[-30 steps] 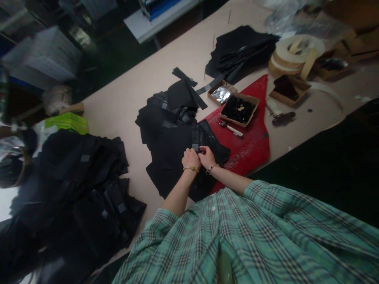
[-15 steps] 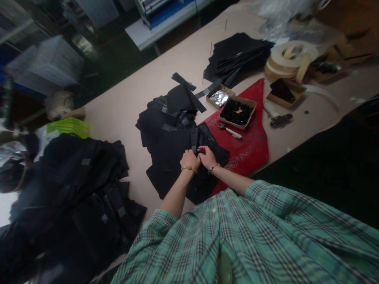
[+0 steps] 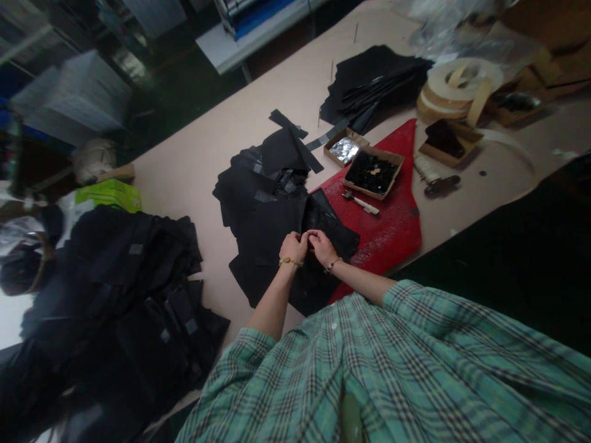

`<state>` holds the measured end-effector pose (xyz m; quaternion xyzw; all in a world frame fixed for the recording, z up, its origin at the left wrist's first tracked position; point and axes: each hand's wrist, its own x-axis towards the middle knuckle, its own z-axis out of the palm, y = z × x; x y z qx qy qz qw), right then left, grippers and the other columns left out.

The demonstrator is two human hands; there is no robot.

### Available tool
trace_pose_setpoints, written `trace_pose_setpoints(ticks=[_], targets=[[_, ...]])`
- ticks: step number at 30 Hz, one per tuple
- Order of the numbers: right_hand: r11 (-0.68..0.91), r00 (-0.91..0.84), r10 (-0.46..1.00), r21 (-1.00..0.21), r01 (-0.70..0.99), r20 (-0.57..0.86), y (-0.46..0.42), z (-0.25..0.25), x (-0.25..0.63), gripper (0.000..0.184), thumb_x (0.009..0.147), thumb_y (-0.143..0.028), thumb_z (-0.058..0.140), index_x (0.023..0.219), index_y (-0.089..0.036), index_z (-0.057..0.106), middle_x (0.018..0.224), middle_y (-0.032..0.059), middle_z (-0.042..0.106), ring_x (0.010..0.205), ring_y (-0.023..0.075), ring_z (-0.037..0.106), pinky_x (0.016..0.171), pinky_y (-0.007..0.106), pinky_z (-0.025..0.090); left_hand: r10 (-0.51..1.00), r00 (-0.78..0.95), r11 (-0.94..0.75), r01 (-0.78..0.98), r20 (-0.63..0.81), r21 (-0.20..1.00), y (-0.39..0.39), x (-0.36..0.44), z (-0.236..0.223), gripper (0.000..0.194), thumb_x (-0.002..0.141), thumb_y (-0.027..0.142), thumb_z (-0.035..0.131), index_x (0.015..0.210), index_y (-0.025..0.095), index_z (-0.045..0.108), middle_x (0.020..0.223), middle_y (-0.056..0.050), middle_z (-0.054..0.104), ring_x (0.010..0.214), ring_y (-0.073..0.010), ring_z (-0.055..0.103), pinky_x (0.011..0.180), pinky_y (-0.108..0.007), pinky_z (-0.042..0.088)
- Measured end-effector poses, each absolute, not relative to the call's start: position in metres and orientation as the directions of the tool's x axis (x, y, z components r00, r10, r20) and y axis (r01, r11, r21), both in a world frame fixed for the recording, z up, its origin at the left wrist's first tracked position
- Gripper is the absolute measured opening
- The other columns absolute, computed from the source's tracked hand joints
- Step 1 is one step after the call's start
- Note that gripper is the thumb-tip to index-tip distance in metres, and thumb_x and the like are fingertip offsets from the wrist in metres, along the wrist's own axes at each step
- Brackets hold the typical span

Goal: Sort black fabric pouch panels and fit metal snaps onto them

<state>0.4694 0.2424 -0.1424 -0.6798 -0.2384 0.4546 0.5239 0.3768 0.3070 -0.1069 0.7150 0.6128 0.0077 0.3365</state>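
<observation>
My left hand [image 3: 292, 248] and my right hand [image 3: 323, 247] meet over a spread of black sheet pieces, thumbs and fingertips pinched close together. Between them they grip the edge of a black panel [image 3: 272, 224], which curls up just beyond the fingers. Any small part at the fingertips is too dark to make out. Right of the panel, more black pieces [image 3: 339, 231] overlap a red mat [image 3: 392, 231]. A small tool with a white handle [image 3: 364, 205] lies on the mat, beyond my right hand.
On the mat is a carton tray of small black parts [image 3: 373, 173]; beside it, a box of shiny silver parts [image 3: 344, 149]. Tape rolls [image 3: 462, 86] and a black stack [image 3: 373, 86] lie farther back. Black pieces pile up [image 3: 115, 277] at left. Thin pins stand upright near the far edge.
The strip with a grey patch beyond my fingers is out of sight; the panel's raised edge shows there now. My left hand has shifted slightly left, and the view has moved a little.
</observation>
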Motion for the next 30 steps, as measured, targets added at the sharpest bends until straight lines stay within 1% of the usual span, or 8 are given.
trace_pose_setpoints(ticks=[5,8,15,19,22,25,27,30], targets=[[-0.296,0.402,0.869,-0.954,-0.042,-0.288,0.244,-0.139,0.462,0.035,0.074,-0.017,0.067,0.108,-0.018,0.062,0.107,0.0055,0.07,0.099,0.017,0.066,0.098,0.037,0.051,0.868,0.256,0.128,0.713,-0.425,0.69,0.317,0.363,-0.131,0.042,0.088,0.058,0.05,0.085,0.02,0.069,0.089,-0.006,0.071,0.084,-0.0182,0.064,0.078,-0.028,0.047],[-0.283,0.384,0.889,-0.958,0.038,-0.248,0.248,-0.138,0.457,0.036,0.071,-0.017,0.071,0.106,-0.017,0.064,0.107,0.0072,0.07,0.101,0.0188,0.066,0.098,0.037,0.05,0.861,0.247,0.207,0.627,-0.444,0.751,0.321,0.359,-0.141,0.04,0.083,0.056,0.058,0.084,0.017,0.069,0.087,-0.006,0.071,0.082,-0.0164,0.064,0.076,-0.026,0.047],[-0.34,0.388,0.876,-0.938,0.073,-0.288,0.257,-0.139,0.457,0.042,0.067,-0.024,0.077,0.106,-0.014,0.064,0.108,0.0097,0.069,0.097,0.0203,0.067,0.092,0.038,0.053,0.85,0.244,0.256,0.585,-0.467,0.77,0.329,0.358,-0.136,0.049,0.088,0.057,0.05,0.077,0.014,0.071,0.073,-0.006,0.067,0.073,-0.0156,0.061,0.068,-0.025,0.047],[-0.324,0.358,0.894,-0.94,0.106,-0.268,0.256,-0.14,0.462,0.031,0.068,-0.01,0.068,0.099,-0.016,0.065,0.1,0.0056,0.071,0.094,0.0182,0.067,0.093,0.036,0.053,0.828,0.268,0.251,0.608,-0.492,0.753,0.332,0.355,-0.132,0.049,0.081,0.061,0.056,0.074,0.015,0.069,0.063,-0.003,0.06,0.064,-0.0135,0.057,0.059,-0.023,0.044],[-0.328,0.357,0.894,-0.937,0.116,-0.269,0.254,-0.142,0.464,0.03,0.069,-0.006,0.06,0.096,-0.018,0.066,0.097,0.0028,0.072,0.09,0.0165,0.068,0.092,0.035,0.053,0.808,0.23,0.339,0.571,-0.542,0.747,0.332,0.354,-0.131,0.047,0.083,0.06,0.055,0.07,0.015,0.065,0.059,0.0,0.055,0.057,-0.0115,0.053,0.054,-0.022,0.042],[-0.369,0.392,0.875,-0.916,0.157,-0.285,0.253,-0.145,0.464,0.026,0.07,-0.007,0.058,0.092,-0.018,0.067,0.093,0.0032,0.072,0.087,0.0177,0.068,0.091,0.037,0.053,0.793,0.186,0.405,0.549,-0.58,0.731,0.331,0.359,-0.131,0.037,0.086,0.05,0.054,0.075,0.016,0.063,0.062,0.0,0.056,0.057,-0.0105,0.053,0.054,-0.021,0.043],[-0.377,0.406,0.865,-0.915,0.141,-0.294,0.253,-0.147,0.464,0.027,0.069,-0.006,0.056,0.09,-0.019,0.066,0.092,0.0026,0.071,0.087,0.0174,0.067,0.091,0.036,0.053,0.83,0.13,0.388,0.565,-0.543,0.728,0.335,0.358,-0.13,0.02,0.085,0.034,0.056,0.09,0.017,0.063,0.071,0.0,0.062,0.062,-0.0101,0.056,0.06,-0.021,0.045],[-0.414,0.451,0.815,-0.91,0.011,-0.365,0.252,-0.151,0.463,0.038,0.064,-0.002,0.052,0.095,-0.019,0.064,0.091,0.0007,0.07,0.087,0.0159,0.067,0.088,0.034,0.055,0.915,0.016,0.301,0.635,-0.402,0.711,0.353,0.333,-0.115,0.034,0.077,0.014,0.055,0.111,0.021,0.059,0.089,-0.001,0.068,0.076,-0.0098,0.062,0.073,-0.021,0.049]])
